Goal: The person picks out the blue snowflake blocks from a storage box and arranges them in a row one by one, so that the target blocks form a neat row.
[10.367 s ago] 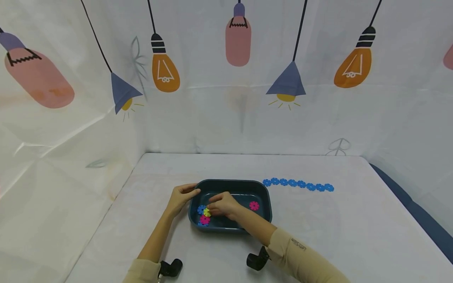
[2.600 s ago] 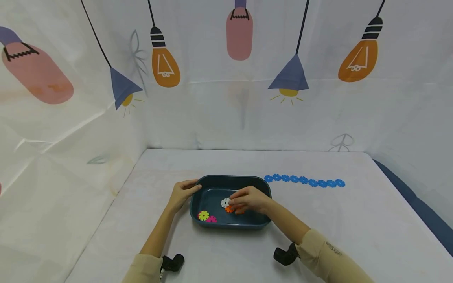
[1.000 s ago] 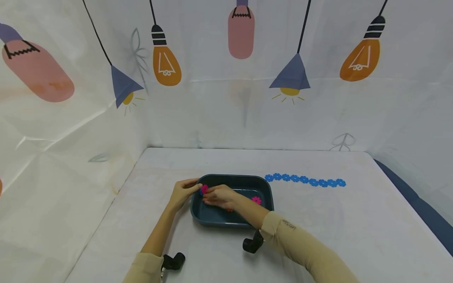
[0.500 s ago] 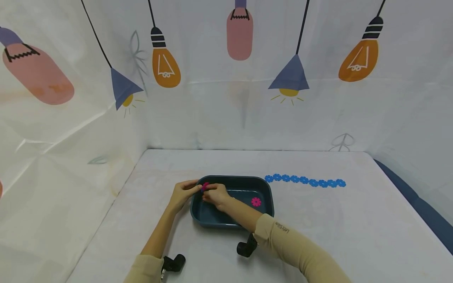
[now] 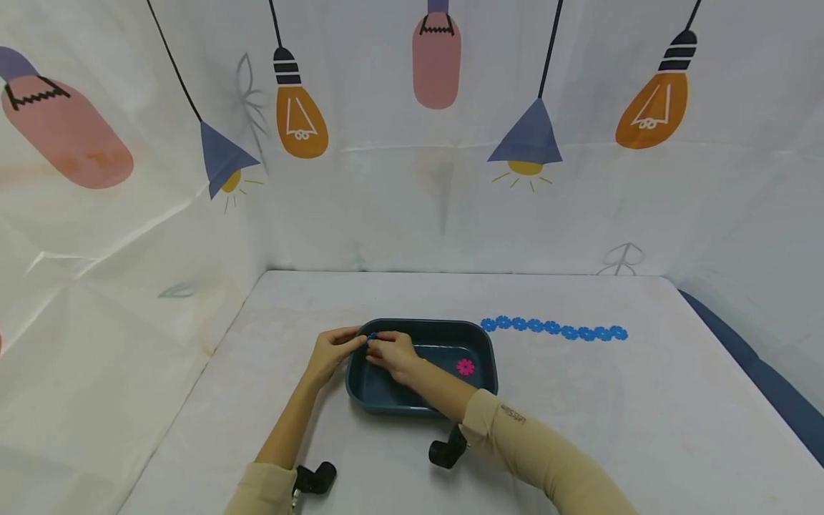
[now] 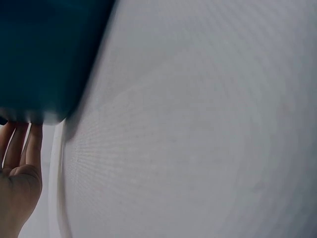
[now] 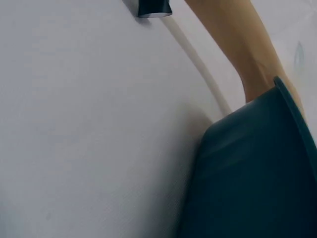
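Observation:
In the head view, my left hand [image 5: 332,353] grips the far left corner of a dark teal tray [image 5: 421,410], thumb over the rim. The left wrist view shows its fingers [image 6: 33,144] against the outside of the tray wall. Inside that same corner, my right hand [image 5: 395,355] pinches a small blue flower-shaped disc [image 5: 372,337] at its fingertips, close to the left thumb. A pink flower-shaped disc [image 5: 466,367] lies in the right part of the tray. The right hand and forearm hide part of the tray floor.
A row of several blue flower-shaped discs [image 5: 552,327] runs rightward across the white table [image 5: 579,415] from the tray's far right corner. Black wrist cameras [image 5: 317,478] hang under both forearms. A white printed curtain [image 5: 386,214] rises behind the table.
My right hand has moved from mid-tray to the far left corner. The pink disc at its fingertips half a second ago no longer shows there; blue does. Since the oldest frame, the blue row has lengthened rightward.

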Demonstrator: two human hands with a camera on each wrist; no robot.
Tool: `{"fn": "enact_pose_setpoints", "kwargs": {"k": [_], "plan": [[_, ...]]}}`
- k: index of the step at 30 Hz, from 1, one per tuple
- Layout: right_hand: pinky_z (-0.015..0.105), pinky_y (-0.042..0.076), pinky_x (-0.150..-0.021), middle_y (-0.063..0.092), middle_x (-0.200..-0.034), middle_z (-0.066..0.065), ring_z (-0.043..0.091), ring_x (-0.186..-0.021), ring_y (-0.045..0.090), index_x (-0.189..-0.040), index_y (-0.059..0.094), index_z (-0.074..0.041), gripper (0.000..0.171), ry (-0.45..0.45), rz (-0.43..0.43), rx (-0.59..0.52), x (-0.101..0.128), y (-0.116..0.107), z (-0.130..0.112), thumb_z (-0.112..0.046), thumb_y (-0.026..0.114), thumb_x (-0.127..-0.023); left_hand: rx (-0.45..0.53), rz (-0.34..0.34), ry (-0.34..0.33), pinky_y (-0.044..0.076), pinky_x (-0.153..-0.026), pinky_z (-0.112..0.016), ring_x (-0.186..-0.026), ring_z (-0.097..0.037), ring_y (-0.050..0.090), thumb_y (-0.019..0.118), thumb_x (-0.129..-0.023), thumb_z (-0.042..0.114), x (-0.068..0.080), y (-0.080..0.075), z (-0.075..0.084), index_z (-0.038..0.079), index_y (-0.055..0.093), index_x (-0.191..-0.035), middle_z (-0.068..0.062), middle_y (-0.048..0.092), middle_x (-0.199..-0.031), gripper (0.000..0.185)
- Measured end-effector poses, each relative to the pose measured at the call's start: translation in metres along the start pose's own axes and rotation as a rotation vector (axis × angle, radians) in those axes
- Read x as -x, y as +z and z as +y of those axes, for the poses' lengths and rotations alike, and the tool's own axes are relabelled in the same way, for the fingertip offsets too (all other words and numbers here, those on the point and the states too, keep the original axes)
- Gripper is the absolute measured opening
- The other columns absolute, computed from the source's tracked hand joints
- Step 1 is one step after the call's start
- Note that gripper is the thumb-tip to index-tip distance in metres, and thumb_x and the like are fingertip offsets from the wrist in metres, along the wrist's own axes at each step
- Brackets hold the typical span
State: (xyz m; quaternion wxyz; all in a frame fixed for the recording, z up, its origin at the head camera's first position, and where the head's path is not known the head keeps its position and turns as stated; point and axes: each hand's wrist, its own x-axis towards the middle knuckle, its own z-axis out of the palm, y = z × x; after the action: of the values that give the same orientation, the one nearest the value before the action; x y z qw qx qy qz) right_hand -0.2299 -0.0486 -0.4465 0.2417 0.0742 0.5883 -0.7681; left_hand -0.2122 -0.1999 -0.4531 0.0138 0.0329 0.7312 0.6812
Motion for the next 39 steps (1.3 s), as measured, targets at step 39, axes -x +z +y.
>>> {"fn": "enact_pose_setpoints", "kwargs": {"k": [39], "plan": [[0.025,0.053,-0.081,0.066,-0.095,0.002,0.009,-0.084,0.068,-0.125,0.042,0.022,0.043,-0.341,-0.044,0.294,0.059,-0.223,-0.091,-0.003,0.056,-0.093,-0.052,0.047,0.002,0.053,-0.080,-0.023,-0.092,-0.011,0.065,0.071,-0.084,0.014,-0.012,-0.006,-0.029,-0.007,0.063,-0.116,-0.020,0.066,-0.111,0.040]]}}
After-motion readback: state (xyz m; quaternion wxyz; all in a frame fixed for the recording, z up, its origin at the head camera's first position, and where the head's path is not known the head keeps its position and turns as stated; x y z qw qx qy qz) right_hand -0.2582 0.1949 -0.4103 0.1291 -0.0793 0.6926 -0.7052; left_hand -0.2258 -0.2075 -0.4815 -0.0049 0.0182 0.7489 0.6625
